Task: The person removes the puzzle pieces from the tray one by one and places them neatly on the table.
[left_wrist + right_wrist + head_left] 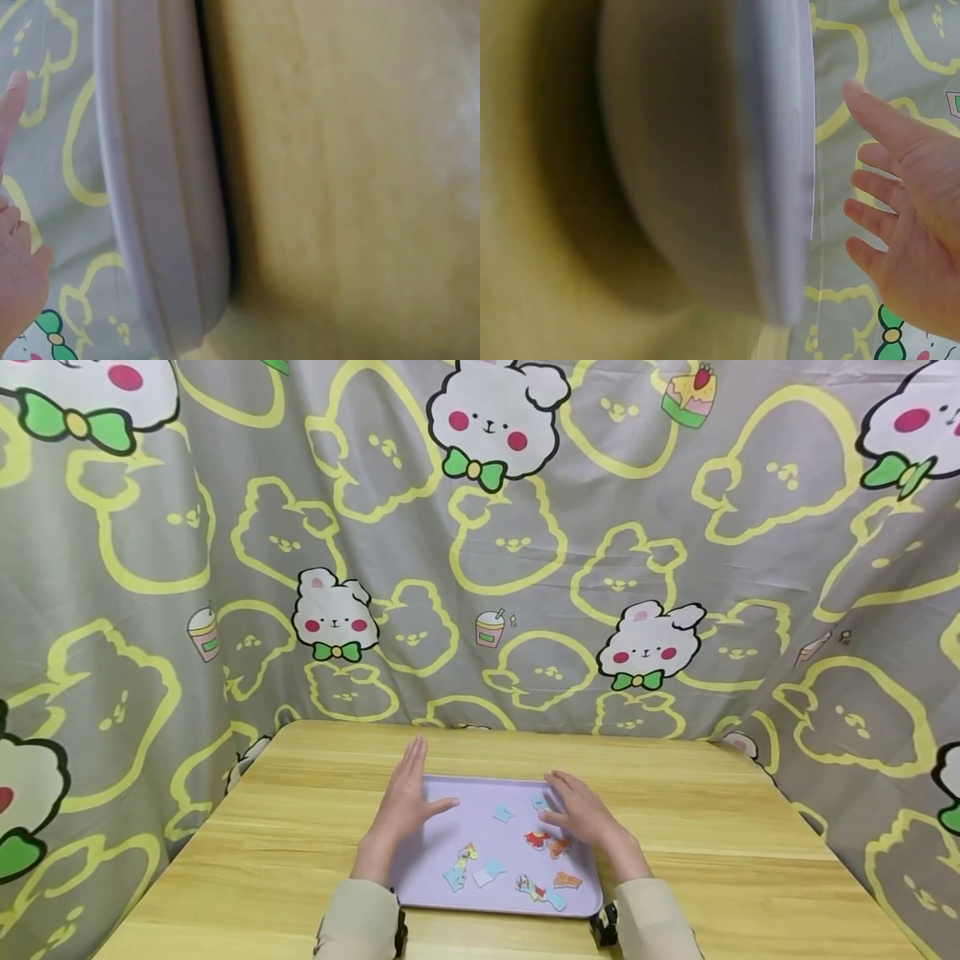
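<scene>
A lilac tray (465, 827) lies on the wooden table with several small jigsaw puzzle pieces scattered on it. At its left edge is my left hand (405, 802), fingers straight and thumb spread inward over the tray. My right hand (585, 814) reaches over the right edge, its thumb near a light blue piece (539, 803); whether they touch I cannot tell. Another pale blue piece (503, 812) sits between the hands. Lower down are a red piece (536, 840), an orange piece (567, 880) and a blue-and-white piece (491, 872). Neither hand holds anything. Both wrist views show the tray's side close up.
The wooden table (292, 827) extends around the tray on all sides. Behind it and at both sides hangs a grey curtain (525, 693) with rabbit prints. Small black devices (604, 927) sit at the sleeves' cuffs.
</scene>
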Demonstrator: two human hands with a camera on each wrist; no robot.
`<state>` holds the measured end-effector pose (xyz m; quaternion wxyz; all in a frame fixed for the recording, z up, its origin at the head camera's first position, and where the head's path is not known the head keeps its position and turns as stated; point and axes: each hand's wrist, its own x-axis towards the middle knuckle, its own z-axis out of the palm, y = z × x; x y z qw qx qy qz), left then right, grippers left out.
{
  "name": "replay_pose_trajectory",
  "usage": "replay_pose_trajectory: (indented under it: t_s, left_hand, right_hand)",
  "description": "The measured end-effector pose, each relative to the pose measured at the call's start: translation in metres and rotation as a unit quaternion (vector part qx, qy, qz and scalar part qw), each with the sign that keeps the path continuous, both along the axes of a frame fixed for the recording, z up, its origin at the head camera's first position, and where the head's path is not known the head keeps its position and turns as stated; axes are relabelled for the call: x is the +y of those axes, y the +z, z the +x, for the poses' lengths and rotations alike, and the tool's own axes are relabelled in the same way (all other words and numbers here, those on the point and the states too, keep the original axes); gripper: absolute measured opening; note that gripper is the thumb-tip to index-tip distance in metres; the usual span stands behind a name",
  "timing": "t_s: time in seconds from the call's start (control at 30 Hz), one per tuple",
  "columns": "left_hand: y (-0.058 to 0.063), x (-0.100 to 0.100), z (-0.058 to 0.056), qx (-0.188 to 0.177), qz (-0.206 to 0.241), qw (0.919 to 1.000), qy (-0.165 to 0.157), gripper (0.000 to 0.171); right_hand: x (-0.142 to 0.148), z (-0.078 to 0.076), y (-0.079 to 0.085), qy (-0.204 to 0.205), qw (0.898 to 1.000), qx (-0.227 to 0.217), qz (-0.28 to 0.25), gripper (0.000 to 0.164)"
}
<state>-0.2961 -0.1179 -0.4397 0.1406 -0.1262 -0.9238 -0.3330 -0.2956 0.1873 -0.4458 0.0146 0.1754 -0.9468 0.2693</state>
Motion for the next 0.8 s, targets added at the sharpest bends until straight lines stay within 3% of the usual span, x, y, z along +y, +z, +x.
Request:
replay_pose_trajectory:
  t_s: [0.43, 0.63, 0.8]
  left_hand:
    - [-0.004, -0.013, 0.001, -0.018, 0.031, 0.9993, 0.007, 0.099]
    - [-0.003, -0.020, 0.006, -0.057, 0.050, 0.9970, 0.018, 0.090]
    - [-0.006, -0.026, 0.008, -0.069, 0.052, 0.9960, 0.022, 0.084]
  right_hand:
    - [0.004, -0.003, -0.006, 0.026, 0.999, -0.016, -0.024, 0.069]
    - [0.005, -0.005, -0.007, 0.033, 0.999, -0.020, -0.022, 0.066]
    - [0.006, -0.007, -0.007, 0.038, 0.999, -0.020, -0.017, 0.064]
